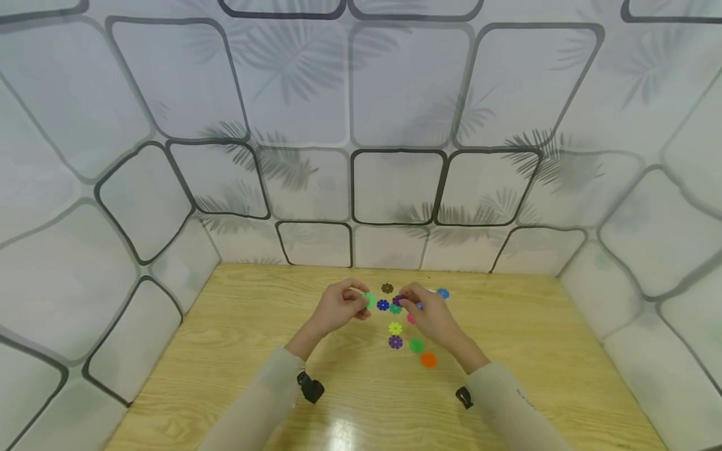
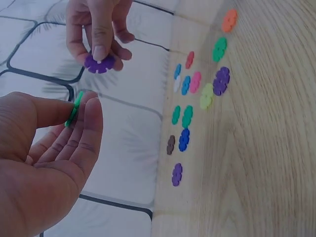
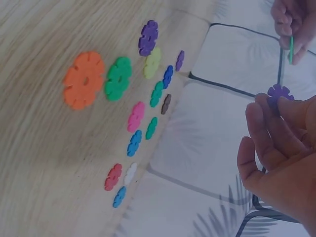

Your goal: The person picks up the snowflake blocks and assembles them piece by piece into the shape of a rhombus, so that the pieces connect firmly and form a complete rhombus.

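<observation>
My left hand pinches a light green notched plastic disc between thumb and fingers, seen nearly edge-on in the left wrist view. In my right hand a purple notched disc is pinched between thumb and fingertips. Both hands are raised above the table and face each other, the two discs a short way apart. Below them lie loose flower-shaped discs, among them a dark blue one, a brown one and a yellow one.
On the wooden table nearer me lie another purple disc, a green disc and an orange disc. Pink, red and white discs lie further right. Patterned cloth walls enclose the table.
</observation>
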{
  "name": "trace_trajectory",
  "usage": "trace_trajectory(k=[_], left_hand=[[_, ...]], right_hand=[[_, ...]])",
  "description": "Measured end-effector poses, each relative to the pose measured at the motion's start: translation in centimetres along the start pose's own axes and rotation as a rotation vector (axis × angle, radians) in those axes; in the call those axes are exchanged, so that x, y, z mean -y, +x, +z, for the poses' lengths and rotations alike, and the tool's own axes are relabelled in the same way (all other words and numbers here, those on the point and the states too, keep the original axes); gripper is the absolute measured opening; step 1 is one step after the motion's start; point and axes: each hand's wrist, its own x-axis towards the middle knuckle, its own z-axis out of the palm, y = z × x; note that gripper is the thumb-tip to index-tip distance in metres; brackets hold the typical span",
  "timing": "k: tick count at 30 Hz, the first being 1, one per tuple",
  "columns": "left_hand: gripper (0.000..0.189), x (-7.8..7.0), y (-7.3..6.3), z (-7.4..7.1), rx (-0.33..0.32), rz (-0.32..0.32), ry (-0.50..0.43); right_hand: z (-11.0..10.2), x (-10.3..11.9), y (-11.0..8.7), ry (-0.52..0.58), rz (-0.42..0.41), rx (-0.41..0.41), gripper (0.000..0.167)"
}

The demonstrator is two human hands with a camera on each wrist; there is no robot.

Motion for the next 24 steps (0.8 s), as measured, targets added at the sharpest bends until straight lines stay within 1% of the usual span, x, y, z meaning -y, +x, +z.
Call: trace_trajectory(k=[4,8,14,19,24], left_hand=[[0.022,-0.6,-0.1,0.3,0.011,-0.001,-0.030],[0.025,-1.2,-0.1,0.6,0.020,-0.011,-0.046],[0.026,-1.6,-0.1,0.8,0.031,-0.019,-0.071],[0.028,-1.9,-0.1,0.9,0.036,-0.028,-0.082],[0.028,-2.2,-0.1,1.0,0.042,-0.025,-0.076]], right_hand=[[0.0,0.5,0.1,-0.006,-0.007,-0.001,0.012],[0.0,0.9,0.3,-0.031,-0.055,-0.010,0.010],[-0.1,1.3,0.5,-0.037,-0.125,-0.021,0.009],[-0.1,1.4,0.6,-0.067,-0.173,-0.051,0.008],[-0.1,2.0,0.7,-0.058,-0.201,-0.063,0.008]])
